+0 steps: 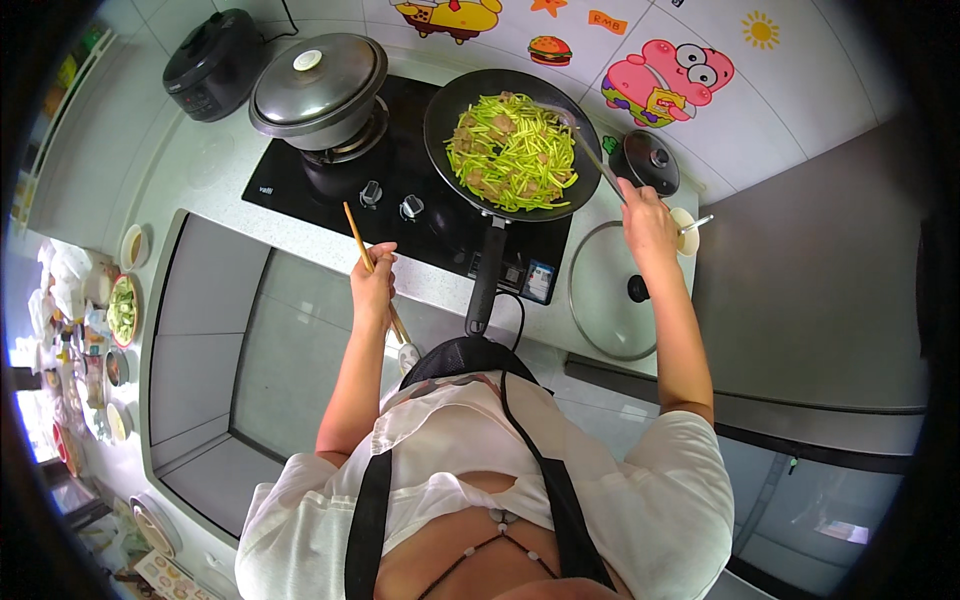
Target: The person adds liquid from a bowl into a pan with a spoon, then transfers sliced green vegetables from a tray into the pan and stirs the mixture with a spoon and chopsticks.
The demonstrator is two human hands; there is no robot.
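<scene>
A black frying pan (pixel 441 165) sits on the right side of the hob, full of green vegetable strips (pixel 515 150) with pieces of meat among them. My right hand (pixel 650 225) is closed round the handle of a cooking spatula (pixel 600 165), whose head rests in the pan at the food's right edge. Wooden chopsticks (pixel 358 236) are gripped in my left hand (pixel 374 283), in front of the hob and apart from the pan. The pan's black handle (pixel 487 275) points toward me, with neither hand on it.
Left on the black hob (pixel 310 195) stands a lidded metal pot (pixel 315 90); a rice cooker (pixel 212 65) is beyond it. A glass lid (pixel 610 300), a small dark lidded pot (pixel 645 163) and a bowl (pixel 686 232) are at right. Dishes, including vegetables (pixel 122 310), line the left counter.
</scene>
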